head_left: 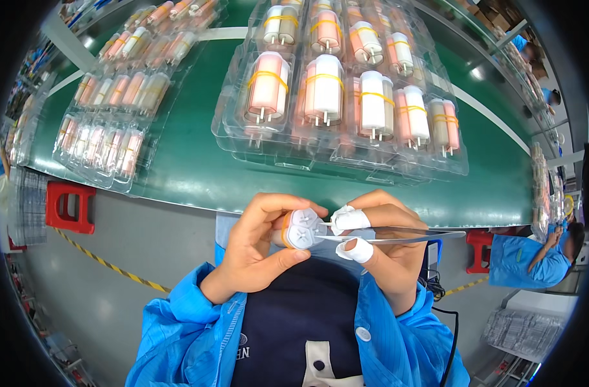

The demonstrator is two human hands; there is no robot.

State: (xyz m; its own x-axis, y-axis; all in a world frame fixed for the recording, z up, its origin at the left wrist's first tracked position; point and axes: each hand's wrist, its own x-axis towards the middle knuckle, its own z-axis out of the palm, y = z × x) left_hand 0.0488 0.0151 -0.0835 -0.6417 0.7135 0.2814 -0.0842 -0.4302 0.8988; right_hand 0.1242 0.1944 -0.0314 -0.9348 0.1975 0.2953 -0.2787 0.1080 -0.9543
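Note:
Held end-on over my lap is a small bundle of white-capped cylinders (302,229) with a yellow-orange band round it. My left hand (252,248) wraps it from the left, fingers behind and thumb in front. Metal tweezers (444,235) are pinched in my right hand (394,264), whose thumb and a finger wear white coverings. The tweezers' tips point left and reach the bundle's end face; whether they grip anything there is too small to tell.
Beyond my hands, clear plastic trays (236,143) of banded pink, white and grey cylinders stand on a green table (191,184). More such trays (107,171) lie at the left. Red stools (70,208) stand on the floor; a person in blue (527,258) is at the right.

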